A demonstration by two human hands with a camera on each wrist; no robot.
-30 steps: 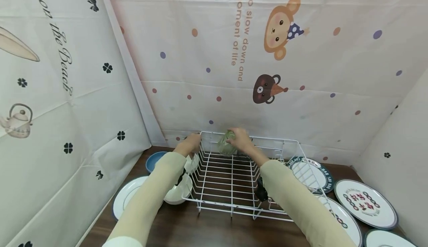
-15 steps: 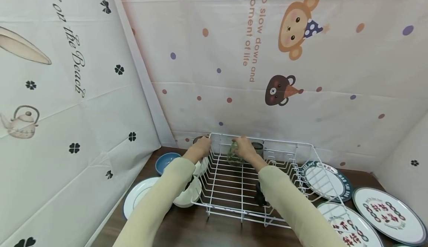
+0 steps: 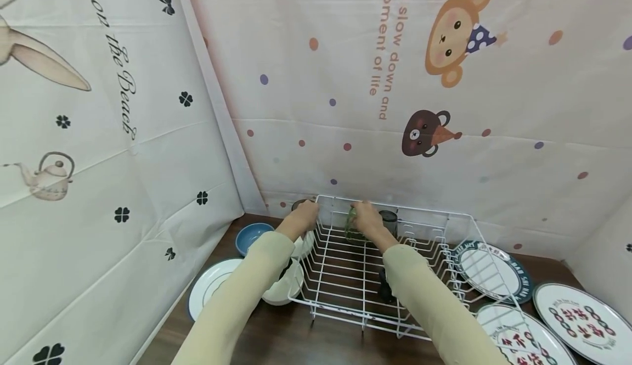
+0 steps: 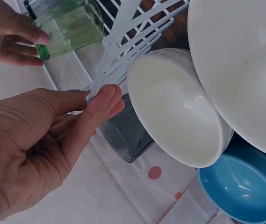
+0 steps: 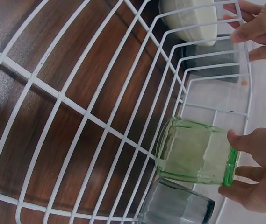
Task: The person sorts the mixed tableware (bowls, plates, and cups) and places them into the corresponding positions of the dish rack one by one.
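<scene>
My right hand (image 3: pixel 367 218) pinches a clear green drinking glass (image 5: pixel 196 151) by its thick-edged end, thumb on one side and fingers on the other. The glass is inside the white wire dish rack (image 5: pixel 60 95), close to the rack's back side. Right beside it in the rack is a grey glass (image 5: pixel 177 205). With its thumb and fingers, my left hand (image 4: pixel 39 140) grips the rack's top wire at the back left corner. Another grey glass (image 4: pixel 128 135) stands outside the rack, just beyond those fingers.
Left of the rack are a small white bowl (image 4: pixel 175 112), a larger white bowl (image 4: pixel 245 60), a blue bowl (image 3: pixel 253 236) and a white plate (image 3: pixel 212 282). Several patterned plates, one green-rimmed (image 3: pixel 494 269), lie at the right. A printed curtain (image 3: pixel 306 79) hangs close behind the rack.
My right hand has lowered the green glass into the rack, and the grey glass beside it has come into sight. My left hand stays on the rack's corner. The head view has swung left.
</scene>
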